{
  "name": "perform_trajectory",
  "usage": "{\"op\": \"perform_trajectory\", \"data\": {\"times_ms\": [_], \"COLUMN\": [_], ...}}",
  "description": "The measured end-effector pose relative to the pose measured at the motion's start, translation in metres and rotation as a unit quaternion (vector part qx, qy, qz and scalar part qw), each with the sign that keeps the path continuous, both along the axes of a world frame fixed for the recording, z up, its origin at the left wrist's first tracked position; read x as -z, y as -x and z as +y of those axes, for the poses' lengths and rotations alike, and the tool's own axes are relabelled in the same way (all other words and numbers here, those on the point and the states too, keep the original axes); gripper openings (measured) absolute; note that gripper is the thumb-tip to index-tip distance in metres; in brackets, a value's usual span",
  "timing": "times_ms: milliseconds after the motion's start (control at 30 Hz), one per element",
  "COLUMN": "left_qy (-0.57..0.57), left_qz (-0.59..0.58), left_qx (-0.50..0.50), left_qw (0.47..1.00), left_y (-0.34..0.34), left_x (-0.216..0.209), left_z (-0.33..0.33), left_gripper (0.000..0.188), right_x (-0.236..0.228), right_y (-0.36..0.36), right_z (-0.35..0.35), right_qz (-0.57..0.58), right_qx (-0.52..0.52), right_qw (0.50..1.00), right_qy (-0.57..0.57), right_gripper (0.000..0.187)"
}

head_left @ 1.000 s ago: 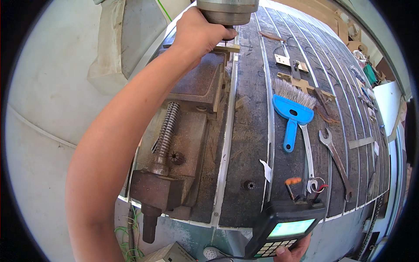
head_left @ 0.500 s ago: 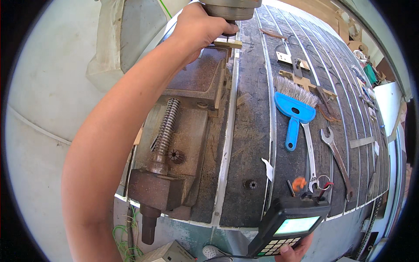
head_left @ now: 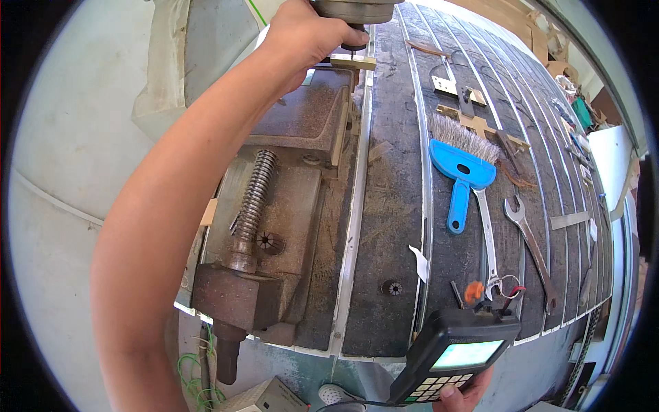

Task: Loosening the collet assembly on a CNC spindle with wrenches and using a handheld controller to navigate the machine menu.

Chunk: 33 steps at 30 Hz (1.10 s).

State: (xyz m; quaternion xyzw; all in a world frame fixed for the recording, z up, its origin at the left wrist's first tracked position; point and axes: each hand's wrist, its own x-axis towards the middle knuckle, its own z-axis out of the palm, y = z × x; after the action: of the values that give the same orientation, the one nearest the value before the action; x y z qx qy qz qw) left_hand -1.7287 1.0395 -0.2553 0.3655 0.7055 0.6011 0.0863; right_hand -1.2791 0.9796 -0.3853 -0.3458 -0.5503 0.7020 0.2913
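At the top of the view my left hand (head_left: 302, 34) reaches up to a round metal machine spindle (head_left: 357, 9). Its fingers are closed about the dark collet nut (head_left: 354, 37) under the spindle, the thumb lying across it. A thin cutter points down from the nut at a brass-coloured bar (head_left: 353, 62) held at the far end of a rusty machine vise (head_left: 302, 127). My right hand (head_left: 468, 394), low at the front, grips a black handheld controller (head_left: 458, 347) with a lit screen and keypad. My right thumb rests on the keys; the other fingers are mostly hidden beneath.
On the slotted machine bed (head_left: 384, 206) lie a blue brush (head_left: 461, 175), two spanners (head_left: 528, 247) (head_left: 488, 237), a loose collet (head_left: 392, 288) and a paper scrap (head_left: 418, 264). Another collet (head_left: 270, 242) sits beside the vise's screw (head_left: 255, 196). Metal fixtures (head_left: 473, 123) stand further back.
The view has shifted slightly, so the vise, spindle and left arm sit a little further left and higher. Both hands keep their holds.
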Motion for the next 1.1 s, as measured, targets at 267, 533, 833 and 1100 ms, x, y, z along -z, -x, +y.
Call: {"op": "perform_trajectory", "data": {"times_ms": [267,533,833,1100], "left_qy": [-0.016,0.073,0.054,0.038], "left_qz": [0.022,0.113,-0.056,0.012], "left_qx": [-0.029,-0.026,-0.047,-0.247], "left_qw": [0.999,0.991,0.996,0.968], "left_y": [-0.022,-0.015,-0.162,-0.381], "left_x": [-0.004,0.002,-0.001,-0.017], "left_z": [-0.006,-0.03,-0.203,-0.318], "left_gripper": [0.065,0.053,0.051,0.061], "right_x": [-0.007,-0.015,-0.011,-0.066], "right_y": [0.0,0.005,0.002,-0.011], "right_z": [-0.001,0.004,-0.018,-0.079], "right_qz": [-0.044,-0.056,0.023,0.008], "right_qx": [0.01,-0.023,-0.122,-0.268], "right_qw": [0.999,0.998,0.992,0.959], "right_qy": [0.011,0.002,0.016,0.088], "right_gripper": [0.073,0.072,0.068,0.057]}}
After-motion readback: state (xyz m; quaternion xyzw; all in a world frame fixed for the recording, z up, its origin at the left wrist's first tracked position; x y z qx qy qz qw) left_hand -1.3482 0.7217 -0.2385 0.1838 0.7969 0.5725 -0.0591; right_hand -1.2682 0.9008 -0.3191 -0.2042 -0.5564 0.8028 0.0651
